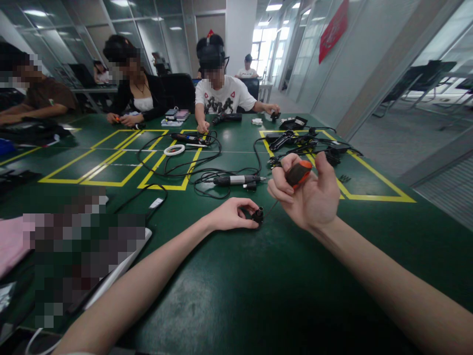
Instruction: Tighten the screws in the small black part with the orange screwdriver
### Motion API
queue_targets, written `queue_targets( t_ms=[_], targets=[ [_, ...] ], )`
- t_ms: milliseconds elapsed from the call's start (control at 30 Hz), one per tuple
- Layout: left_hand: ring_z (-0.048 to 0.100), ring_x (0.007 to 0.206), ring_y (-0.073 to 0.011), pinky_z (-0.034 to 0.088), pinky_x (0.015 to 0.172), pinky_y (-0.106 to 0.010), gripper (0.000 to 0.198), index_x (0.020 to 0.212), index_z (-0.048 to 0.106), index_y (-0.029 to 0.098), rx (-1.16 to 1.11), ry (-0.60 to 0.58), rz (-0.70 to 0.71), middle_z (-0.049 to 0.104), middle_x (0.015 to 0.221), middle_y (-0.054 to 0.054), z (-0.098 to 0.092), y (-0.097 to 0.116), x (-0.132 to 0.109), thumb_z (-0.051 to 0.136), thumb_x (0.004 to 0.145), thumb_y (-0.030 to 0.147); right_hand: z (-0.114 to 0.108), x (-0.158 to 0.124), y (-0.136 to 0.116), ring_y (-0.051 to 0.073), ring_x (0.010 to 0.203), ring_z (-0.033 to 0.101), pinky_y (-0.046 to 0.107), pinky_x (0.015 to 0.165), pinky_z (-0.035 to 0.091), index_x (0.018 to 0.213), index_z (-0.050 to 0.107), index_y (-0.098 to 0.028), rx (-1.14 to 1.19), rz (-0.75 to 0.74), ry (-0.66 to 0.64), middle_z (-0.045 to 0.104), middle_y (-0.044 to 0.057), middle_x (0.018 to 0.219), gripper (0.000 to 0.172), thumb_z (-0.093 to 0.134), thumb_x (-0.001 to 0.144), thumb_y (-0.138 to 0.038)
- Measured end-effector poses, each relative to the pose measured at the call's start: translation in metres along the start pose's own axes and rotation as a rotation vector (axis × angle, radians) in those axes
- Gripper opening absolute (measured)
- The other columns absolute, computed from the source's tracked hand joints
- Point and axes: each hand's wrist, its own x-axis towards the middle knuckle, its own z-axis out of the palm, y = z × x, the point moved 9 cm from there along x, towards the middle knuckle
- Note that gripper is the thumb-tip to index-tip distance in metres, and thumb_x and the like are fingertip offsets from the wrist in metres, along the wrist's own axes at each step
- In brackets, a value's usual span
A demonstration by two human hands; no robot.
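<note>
Between the thumb and fingers of my left hand (236, 214) is a small black part (257, 215), held low at the green tabletop; its exact kind is hard to make out. My right hand (306, 192) is wrapped round the orange and black handle of a screwdriver (298, 173). The screwdriver's thin shaft slants down to the left, and its tip is close to the black part; I cannot tell whether they touch. Beyond my hands lies a grey and black electric screwdriver (238, 180) with its cable.
Black cables (166, 170) loop across the green table (207, 296), which bears yellow tape outlines. A white tape roll (174, 150) lies further back. Black tools and parts (295, 142) are piled at the right. A white-edged device (121, 264) lies at the left. Co-workers sit opposite.
</note>
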Motion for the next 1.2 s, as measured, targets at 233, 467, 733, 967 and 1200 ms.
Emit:
queue_targets(
  t_ms=[233, 467, 733, 967, 1200],
  targets=[
    [0.059, 0.069, -0.0074, 0.049, 0.067, -0.020, 0.041, 0.105, 0.072, 0.012, 0.005, -0.013, -0.009, 0.072, 0.095, -0.005, 0.0007, -0.0028, 0.0001, 0.084, 0.068, 0.024, 0.0042, 0.0010, -0.0012, 0.010, 0.042, 0.033, 0.026, 0.039, 0.025, 0.065, 0.052, -0.023, -0.052, -0.001, -0.002, 0.041, -0.004, 0.054, 0.054, 0.065, 0.089, -0.069],
    [0.058, 0.068, -0.0066, 0.049, 0.066, -0.020, 0.041, 0.106, 0.071, 0.011, 0.004, -0.014, -0.014, 0.072, 0.098, -0.006, 0.0013, -0.0051, 0.0010, 0.082, 0.068, 0.023, 0.0025, -0.0007, 0.0000, 0.009, 0.041, 0.028, 0.024, 0.040, 0.023, 0.076, 0.056, -0.024, -0.010, -0.002, -0.005, 0.038, -0.007, 0.052, 0.046, 0.068, 0.087, -0.067],
    [0.060, 0.073, -0.0083, 0.049, 0.068, -0.020, 0.037, 0.100, 0.071, 0.013, -0.035, 0.007, 0.014, 0.071, 0.094, -0.004, -0.0013, -0.0024, 0.0011, 0.084, 0.066, 0.020, 0.0006, 0.0027, 0.0002, 0.008, 0.042, 0.034, 0.026, 0.042, 0.029, 0.068, 0.055, -0.021, -0.065, 0.017, 0.024, 0.042, -0.005, 0.056, 0.050, 0.065, 0.092, -0.065],
    [0.068, 0.092, -0.0149, 0.049, 0.076, -0.024, 0.042, 0.094, 0.063, 0.015, -0.194, -0.031, 0.001, 0.073, 0.099, -0.006, 0.0021, -0.0043, 0.0013, 0.089, 0.061, 0.021, 0.0015, -0.0006, 0.0003, 0.009, 0.040, 0.027, 0.024, 0.040, 0.026, 0.078, 0.057, -0.024, -0.013, 0.004, -0.001, 0.039, -0.008, 0.052, 0.046, 0.066, 0.088, -0.068],
    [0.068, 0.089, -0.0136, 0.049, 0.077, -0.025, 0.049, 0.096, 0.061, 0.014, -0.211, -0.040, -0.024, 0.073, 0.097, -0.006, 0.0042, -0.0061, 0.0010, 0.092, 0.058, 0.021, 0.0046, 0.0016, -0.0022, 0.010, 0.043, 0.035, 0.025, 0.041, 0.030, 0.069, 0.055, -0.022, -0.066, -0.013, -0.011, 0.043, -0.005, 0.054, 0.049, 0.067, 0.091, -0.064]
  ],
)
